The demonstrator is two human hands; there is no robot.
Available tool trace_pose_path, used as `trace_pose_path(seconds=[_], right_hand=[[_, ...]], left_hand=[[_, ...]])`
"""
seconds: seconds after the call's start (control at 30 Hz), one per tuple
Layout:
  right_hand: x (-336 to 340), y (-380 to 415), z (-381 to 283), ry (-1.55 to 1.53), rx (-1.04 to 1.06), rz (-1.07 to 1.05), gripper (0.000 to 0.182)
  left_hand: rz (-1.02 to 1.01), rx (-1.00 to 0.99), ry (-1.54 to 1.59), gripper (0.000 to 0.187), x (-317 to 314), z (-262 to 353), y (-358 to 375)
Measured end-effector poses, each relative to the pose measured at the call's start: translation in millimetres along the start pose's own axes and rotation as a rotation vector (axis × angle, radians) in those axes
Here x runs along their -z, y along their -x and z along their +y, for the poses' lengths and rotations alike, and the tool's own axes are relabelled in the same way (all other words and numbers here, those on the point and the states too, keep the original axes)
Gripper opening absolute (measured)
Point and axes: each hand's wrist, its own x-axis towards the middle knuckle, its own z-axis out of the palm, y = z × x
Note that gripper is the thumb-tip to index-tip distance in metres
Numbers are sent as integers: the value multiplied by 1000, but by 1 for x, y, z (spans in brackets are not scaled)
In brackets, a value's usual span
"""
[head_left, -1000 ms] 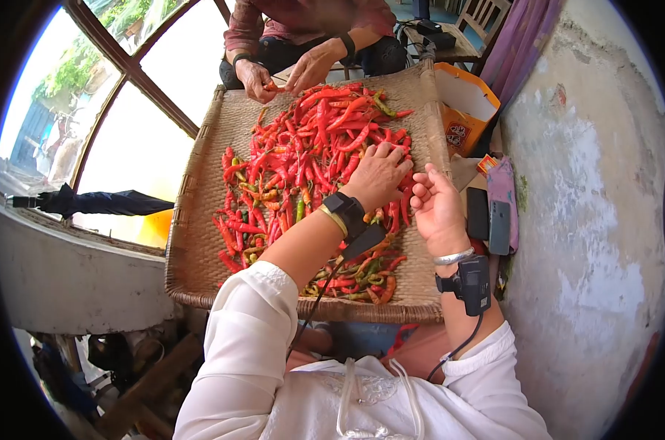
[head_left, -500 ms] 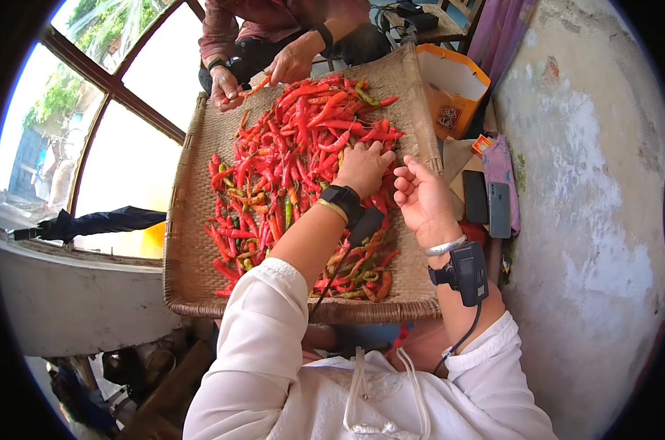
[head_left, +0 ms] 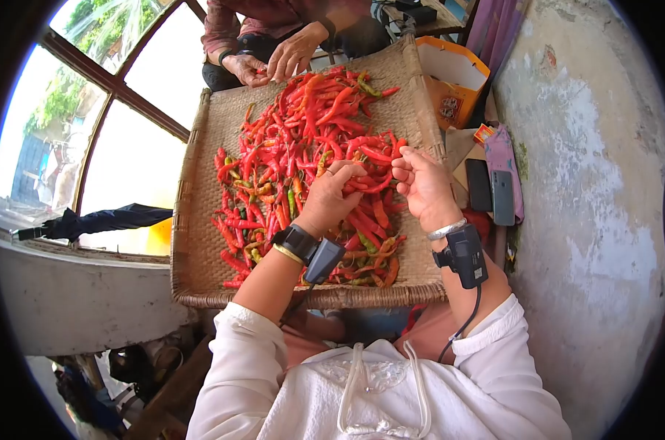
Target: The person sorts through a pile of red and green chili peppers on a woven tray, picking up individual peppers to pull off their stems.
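Many red chili peppers, with some green and orange ones among them, lie heaped on a woven tray. My left hand is over the middle of the heap, fingers curled around a red pepper whose body shows beside the fingertips. Just to its right, my right hand is raised near the tray's right side, palm turned up and fingers bent in; the thumb and forefinger come together at the tip of a red pepper. Both wrists wear dark devices with cables.
Across the tray, another person's hands hold something small and reddish. Two phones rest by the right wall, near an orange box. A dark folded umbrella lies on the window ledge at left.
My left hand has moved left and toward me, out of the heap, and now has a pepper. My right hand has closed its fingers more. The other person's hands have come together.
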Motion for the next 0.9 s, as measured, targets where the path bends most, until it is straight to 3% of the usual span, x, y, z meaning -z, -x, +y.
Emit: trace_pose_path(seconds=[0.13,0.2,0.23,0.33,0.4,0.53,0.6,0.67,0.73,0.8,0.83,0.87,0.9], right_hand=[[-7,1,15,309,-1,-134,19],[-9,-4,31,759,335,-365,24],[-9,-5,35,940,440,-360,30],[-10,1,32,1167,447,-349,32],[-9,-2,31,1192,433,-346,33],[-9,-4,36,1213,424,-347,30],[-14,3,31,1253,441,-302,29],[-15,8,24,1120,639,-283,28],[-14,9,14,1121,695,-274,24],[-14,11,4,880,577,-346,20],[-18,19,-3,772,411,-352,16],[-18,20,-4,769,410,-350,16],[-18,19,-5,696,320,-404,16]], left_hand=[[45,13,77,35,4,1,10],[25,1,109,34,5,2,13],[7,-4,139,35,5,1,16],[-66,179,364,29,8,-4,22],[-109,152,415,32,9,-10,25],[-148,313,578,48,13,-14,26],[-26,222,627,41,11,-10,27],[58,233,611,38,13,-4,26],[142,244,597,36,16,-1,25],[262,104,272,28,18,-2,22],[308,73,339,23,14,-4,20],[304,73,339,23,15,-5,20],[223,-16,122,24,18,-1,19]])
